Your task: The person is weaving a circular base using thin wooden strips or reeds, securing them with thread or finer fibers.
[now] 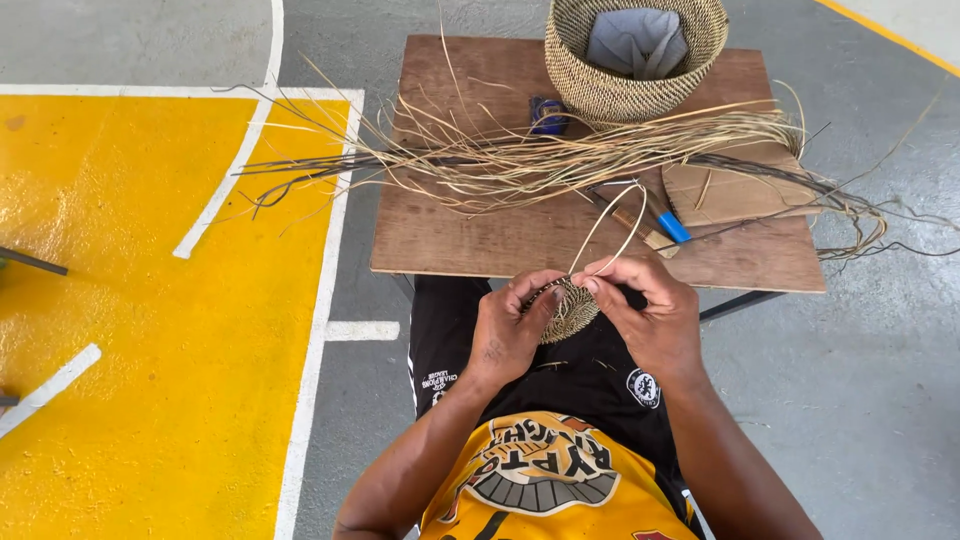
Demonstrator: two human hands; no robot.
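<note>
Small woven disc sits btwn both hands, over the lap. Left hand fingers pinch its near-left edge; right hand pinches the strand loop, which arcs up and away from fingertips (toward table).

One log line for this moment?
left hand: holds woven disc | right hand: pinches fibre loop | table: loose fibres, basket

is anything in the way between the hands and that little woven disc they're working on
Nothing visible. The left hand and right hand already grip the small woven disc from either side, over the lap. The fibre bundle lies apart on the wooden board.
</note>
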